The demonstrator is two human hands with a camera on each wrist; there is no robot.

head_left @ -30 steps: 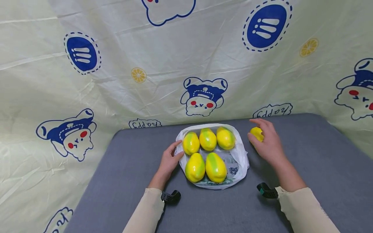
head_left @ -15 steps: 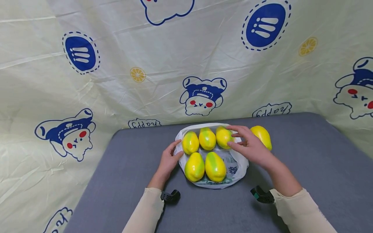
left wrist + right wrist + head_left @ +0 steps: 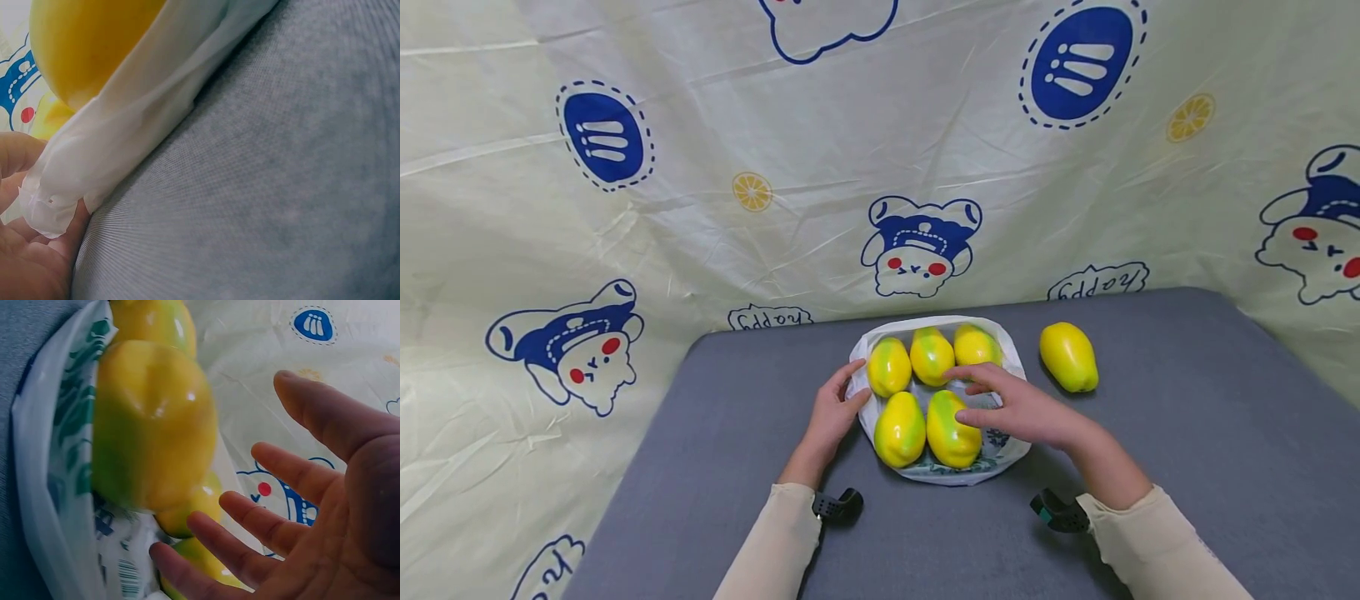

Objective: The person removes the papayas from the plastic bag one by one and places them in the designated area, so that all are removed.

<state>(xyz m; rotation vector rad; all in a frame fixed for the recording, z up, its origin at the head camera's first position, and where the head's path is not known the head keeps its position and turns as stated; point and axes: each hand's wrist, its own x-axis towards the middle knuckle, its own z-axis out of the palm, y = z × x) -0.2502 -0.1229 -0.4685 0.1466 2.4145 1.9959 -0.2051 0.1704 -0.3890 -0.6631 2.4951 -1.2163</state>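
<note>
Head view: a person's two hands work at a white plastic bag (image 3: 1017, 392) lying open on a grey desk (image 3: 1187, 467), w/ five yellow-green papayas resting on it, three in the far row, two in the near row. Right hand (image 3: 1018, 408) hovers over the bag's right half w/ fingers spread and relaxed, grip released, holding nothing; fingertips reach above the near-right papaya (image 3: 951, 429) and just below the far-right papaya (image 3: 976, 346). Left hand (image 3: 831, 412) sits at the bag's left edge, fingers curled on the plastic beside the far-left papaya (image 3: 889, 367). Left wrist view confirms: thumb and fingers pinch a bunched fold of the bag, grip clenched on the film, a yellow fruit bulging just above it. Right wrist view shows the open palm w/ straight fingers beside a papaya on the printed bag. A sixth papaya (image 3: 1067, 357) lies alone on the desk, right of the bag and apart from it. Behind the desk hangs a pale-yellow cartoon-print cloth (image 3: 700, 167). Both forearms wear cream sleeves w/ small black wrist cams.
</note>
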